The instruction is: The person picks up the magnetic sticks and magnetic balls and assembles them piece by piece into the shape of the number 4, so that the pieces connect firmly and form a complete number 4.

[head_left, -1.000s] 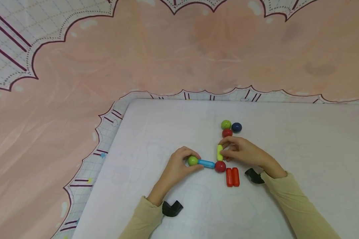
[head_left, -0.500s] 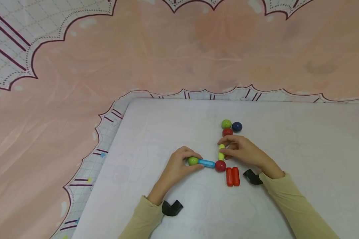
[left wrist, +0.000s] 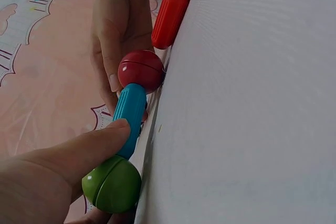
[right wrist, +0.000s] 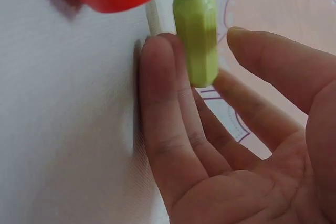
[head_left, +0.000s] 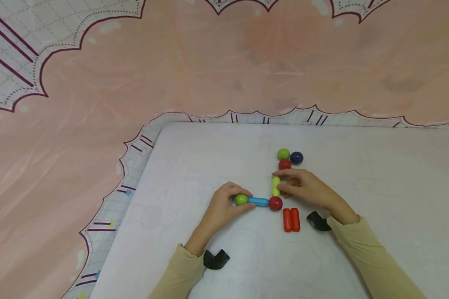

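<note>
My left hand (head_left: 222,205) holds a toy chain at its left end, the thumb lying on the blue magnetic stick (left wrist: 131,106) and the fingers behind the green ball (left wrist: 113,184). At the stick's other end sits a red ball (head_left: 275,203). From that ball a yellow-green magnetic stick (right wrist: 195,40) extends toward the far side. Around this stick is my right hand (head_left: 307,189), fingers fairly straight alongside its free end. In the right wrist view the thumb stands apart from the stick.
Two red sticks (head_left: 291,220) lie side by side nearer me. Beyond the right fingertips, a second red ball (head_left: 284,164), a light green ball (head_left: 283,154) and a dark blue ball (head_left: 297,158) cluster on the white tabletop (head_left: 194,158). Black devices (head_left: 216,259) sit at both wrists.
The red ball and yellow-green stick have shifted slightly away from me, widening the gap to the red sticks. My right index finger has straightened a little. The left hand has barely moved.
</note>
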`<state>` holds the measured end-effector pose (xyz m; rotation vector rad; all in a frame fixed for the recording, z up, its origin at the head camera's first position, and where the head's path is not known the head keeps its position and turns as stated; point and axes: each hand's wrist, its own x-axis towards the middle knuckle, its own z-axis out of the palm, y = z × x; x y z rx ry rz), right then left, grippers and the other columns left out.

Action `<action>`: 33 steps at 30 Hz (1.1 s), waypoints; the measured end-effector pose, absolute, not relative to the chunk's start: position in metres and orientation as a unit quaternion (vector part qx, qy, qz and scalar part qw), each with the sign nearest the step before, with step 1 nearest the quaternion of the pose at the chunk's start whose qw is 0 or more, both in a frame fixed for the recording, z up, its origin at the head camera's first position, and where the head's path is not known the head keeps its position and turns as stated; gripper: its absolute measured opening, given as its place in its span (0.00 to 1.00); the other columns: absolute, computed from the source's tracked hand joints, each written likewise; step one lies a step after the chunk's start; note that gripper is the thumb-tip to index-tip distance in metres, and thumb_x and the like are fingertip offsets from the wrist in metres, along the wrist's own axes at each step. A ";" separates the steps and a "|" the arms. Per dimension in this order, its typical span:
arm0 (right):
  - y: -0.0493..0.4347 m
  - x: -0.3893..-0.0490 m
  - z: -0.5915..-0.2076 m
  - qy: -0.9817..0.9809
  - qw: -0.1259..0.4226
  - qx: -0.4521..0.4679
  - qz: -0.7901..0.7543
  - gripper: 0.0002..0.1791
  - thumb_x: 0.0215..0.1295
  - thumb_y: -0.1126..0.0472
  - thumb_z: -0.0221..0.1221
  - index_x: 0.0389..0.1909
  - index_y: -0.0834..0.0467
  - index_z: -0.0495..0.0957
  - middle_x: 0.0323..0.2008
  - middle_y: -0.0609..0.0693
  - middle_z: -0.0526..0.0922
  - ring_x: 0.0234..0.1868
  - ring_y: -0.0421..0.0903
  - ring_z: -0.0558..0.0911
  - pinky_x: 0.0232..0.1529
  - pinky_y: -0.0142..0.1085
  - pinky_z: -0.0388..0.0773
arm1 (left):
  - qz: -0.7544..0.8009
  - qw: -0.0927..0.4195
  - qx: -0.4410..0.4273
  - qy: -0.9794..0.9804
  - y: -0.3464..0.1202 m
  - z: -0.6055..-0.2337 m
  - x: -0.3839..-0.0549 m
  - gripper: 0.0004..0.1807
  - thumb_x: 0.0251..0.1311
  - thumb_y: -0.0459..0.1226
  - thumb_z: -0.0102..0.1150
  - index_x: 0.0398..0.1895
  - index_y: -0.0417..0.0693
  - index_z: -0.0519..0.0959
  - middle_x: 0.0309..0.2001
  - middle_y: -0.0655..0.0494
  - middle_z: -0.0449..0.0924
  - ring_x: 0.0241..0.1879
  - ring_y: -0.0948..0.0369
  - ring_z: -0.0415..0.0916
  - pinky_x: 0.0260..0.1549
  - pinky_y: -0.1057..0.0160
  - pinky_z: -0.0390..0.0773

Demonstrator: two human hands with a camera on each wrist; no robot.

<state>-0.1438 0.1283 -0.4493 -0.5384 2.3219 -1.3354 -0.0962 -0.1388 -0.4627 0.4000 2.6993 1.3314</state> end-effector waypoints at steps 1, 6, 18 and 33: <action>0.128 -0.143 -0.449 0.838 0.201 -0.192 -0.470 0.24 0.67 0.61 0.63 0.62 0.63 0.75 0.36 0.52 0.85 0.35 0.44 0.84 0.40 0.30 0.81 | 0.437 0.052 0.133 0.888 -0.139 -0.463 -0.096 0.12 0.53 0.43 0.75 0.40 0.54 0.87 0.41 0.60 0.80 0.42 0.64 0.74 0.44 0.65 0.75; 0.128 -0.142 -0.447 0.850 0.194 -0.191 -0.451 0.23 0.66 0.61 0.63 0.61 0.62 0.75 0.34 0.50 0.84 0.36 0.44 0.82 0.39 0.31 0.80 | 0.441 0.054 0.134 0.886 -0.140 -0.463 -0.097 0.12 0.53 0.43 0.75 0.40 0.53 0.87 0.41 0.60 0.80 0.43 0.63 0.74 0.44 0.65 0.75; 0.127 -0.141 -0.449 0.849 0.195 -0.194 -0.451 0.25 0.66 0.61 0.64 0.62 0.62 0.75 0.32 0.49 0.83 0.33 0.44 0.80 0.35 0.30 0.80 | 0.440 0.058 0.125 0.887 -0.139 -0.462 -0.096 0.12 0.53 0.42 0.75 0.40 0.52 0.87 0.41 0.59 0.80 0.43 0.63 0.74 0.45 0.64 0.75; 0.148 -0.112 -0.431 0.875 0.144 -0.203 -0.415 0.19 0.63 0.63 0.66 0.55 0.59 0.79 0.45 0.49 0.83 0.39 0.41 0.80 0.40 0.29 0.80 | 0.431 0.054 0.135 0.891 -0.134 -0.461 -0.098 0.12 0.53 0.42 0.75 0.41 0.53 0.87 0.41 0.60 0.80 0.43 0.63 0.75 0.45 0.64 0.75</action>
